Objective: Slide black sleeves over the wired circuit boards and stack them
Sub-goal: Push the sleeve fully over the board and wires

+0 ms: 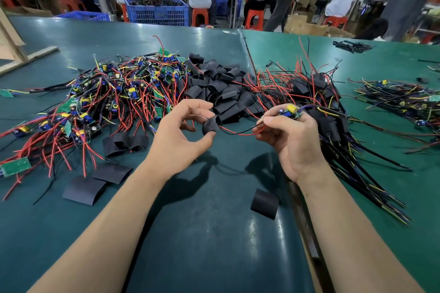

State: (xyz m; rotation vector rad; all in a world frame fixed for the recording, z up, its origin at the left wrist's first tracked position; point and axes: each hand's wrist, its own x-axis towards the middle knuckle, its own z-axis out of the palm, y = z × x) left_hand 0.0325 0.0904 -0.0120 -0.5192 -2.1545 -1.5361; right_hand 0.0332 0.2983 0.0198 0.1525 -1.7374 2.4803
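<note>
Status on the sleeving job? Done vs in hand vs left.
Done: a stack of sleeved boards lies right of the hands, wires fanned toward the person.
In hand: the left hand pinches a black sleeve with the red and black wires entering it; the right hand holds the bare board.
Left: a large pile of unsleeved boards, plus loose sleeves.

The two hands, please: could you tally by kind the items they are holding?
Black sleeve, pinched by the left hand: 1
Wired circuit board, held by the right hand: 1
Total: 2
</note>
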